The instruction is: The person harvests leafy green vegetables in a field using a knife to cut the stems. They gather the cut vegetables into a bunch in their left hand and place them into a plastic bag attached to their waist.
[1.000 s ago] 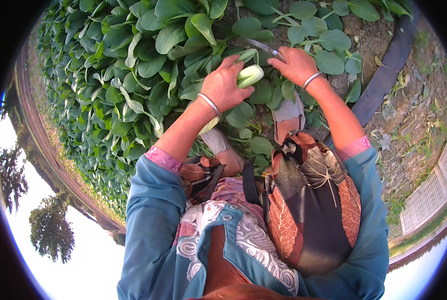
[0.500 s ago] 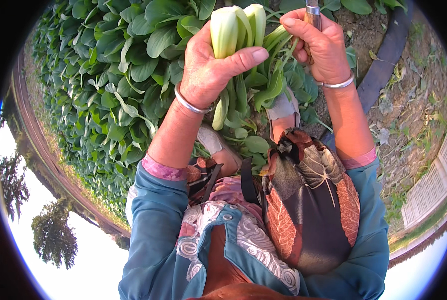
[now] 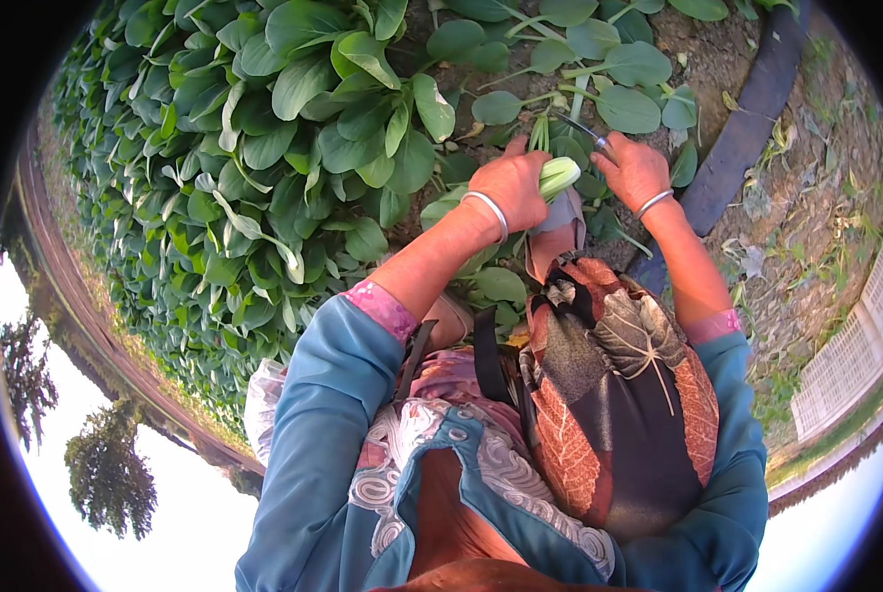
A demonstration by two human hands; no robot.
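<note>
My left hand (image 3: 509, 189) is closed round a bok choy, whose pale green base (image 3: 560, 176) points right out of the fist. Some green stalks (image 3: 540, 133) show above the fingers; whether they belong to the same plant I cannot tell. In my right hand (image 3: 632, 173) is a small sickle, its handle mostly covered by the fingers. The thin, slightly curved blade (image 3: 580, 127) reaches up and left, a little apart from the left hand. Beyond the hands, loose bok choy leaves (image 3: 629, 109) spread low over the soil.
Dense bok choy plants (image 3: 254, 148) fill the bed on the left. A dark flat strip (image 3: 752, 128) runs along the bed's right side, with dry soil and leaf scraps (image 3: 757, 247) past it. My shoe (image 3: 560, 212) stands just below the hands.
Both hands have gone lower, toward the ground, the left one also to the right. The bok choy's base has turned from pointing up to pointing right. The sickle's blade now shows.
</note>
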